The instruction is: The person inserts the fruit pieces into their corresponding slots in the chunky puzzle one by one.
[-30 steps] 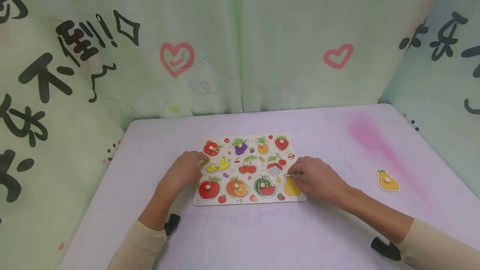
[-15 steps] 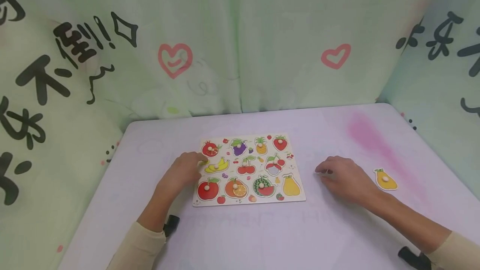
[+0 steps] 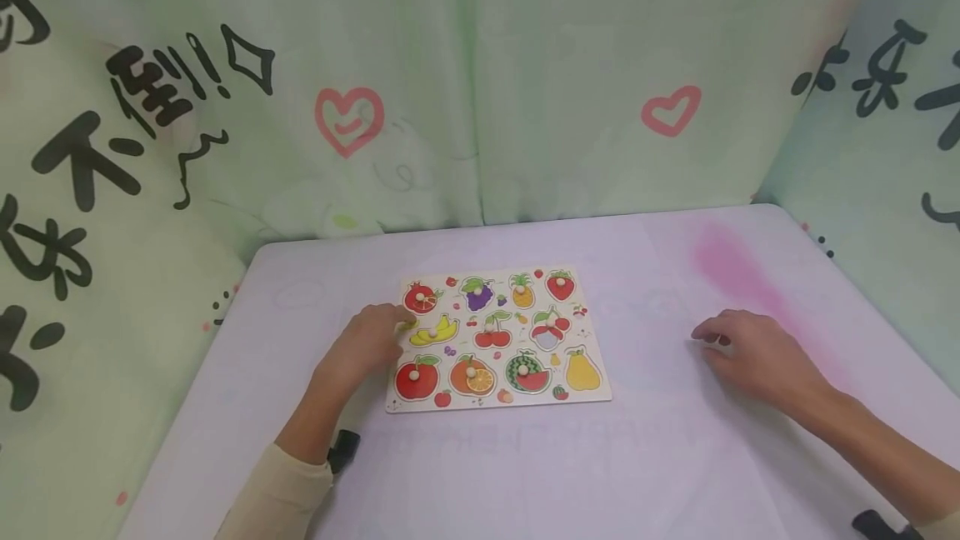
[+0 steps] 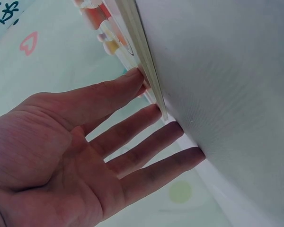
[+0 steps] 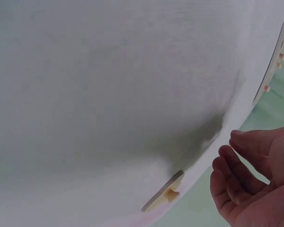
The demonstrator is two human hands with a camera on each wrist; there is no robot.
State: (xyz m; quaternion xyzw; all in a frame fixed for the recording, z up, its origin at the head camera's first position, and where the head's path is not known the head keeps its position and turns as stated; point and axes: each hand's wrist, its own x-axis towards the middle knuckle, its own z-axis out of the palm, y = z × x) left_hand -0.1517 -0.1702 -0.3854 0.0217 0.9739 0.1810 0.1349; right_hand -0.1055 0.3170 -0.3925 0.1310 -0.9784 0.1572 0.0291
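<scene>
A wooden fruit puzzle board (image 3: pixel 566 332) lies on the table, with knobbed fruit pieces in its recesses. At its lower right is a pear-shaped recess (image 3: pixel 582 371) with a yellow pear print and no knob. My left hand (image 3: pixel 367 344) rests at the board's left edge. In the left wrist view its thumb (image 4: pixel 118 87) touches the edge, the other fingers stretched out beside it. My right hand (image 3: pixel 753 352) is over the right part of the table, fingers loosely bent, holding nothing. The knobbed pear piece (image 5: pixel 163 195) lies near it in the right wrist view; the hand hides it in the head view.
The table (image 3: pixel 525 473) has a white cover with a pink stain (image 3: pixel 727 252) at the right. A pale green curtain (image 3: pixel 480 107) with hearts and dark lettering hangs along the back and both sides.
My right hand has left the board's lower right corner and moved right across the table, over the loose pear piece. The left hand has stayed at the board's left edge.
</scene>
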